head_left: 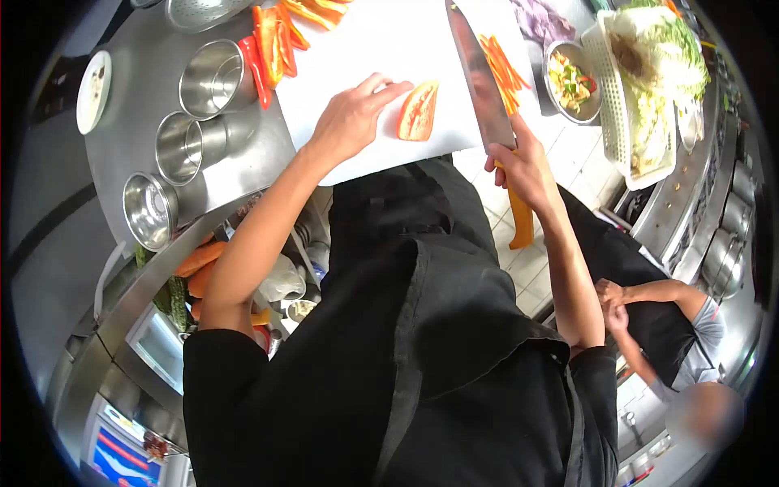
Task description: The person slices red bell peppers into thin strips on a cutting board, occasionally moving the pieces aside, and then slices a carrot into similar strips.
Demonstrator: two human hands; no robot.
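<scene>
A large knife (480,89) with a yellow handle is gripped in my right hand (523,166), its wide blade pointing away over the right part of the white cutting board (365,49). Cut red pepper strips (505,73) lie along the blade's right side. On the board, near its front edge, rests a piece of red pepper (418,112) with its pale inner side up. My left hand (350,118) hovers just left of this piece, fingers stretched out and the fingertips close to its edge. More red pepper pieces (276,45) lie at the board's far left.
Steel containers (213,81) and a white oval dish (95,93) stand on the left. To the right are a bowl of chopped vegetables (572,81), a white basket (608,105) of cabbage and a purple cloth (542,20). A person in a black apron (649,316) stands at the right.
</scene>
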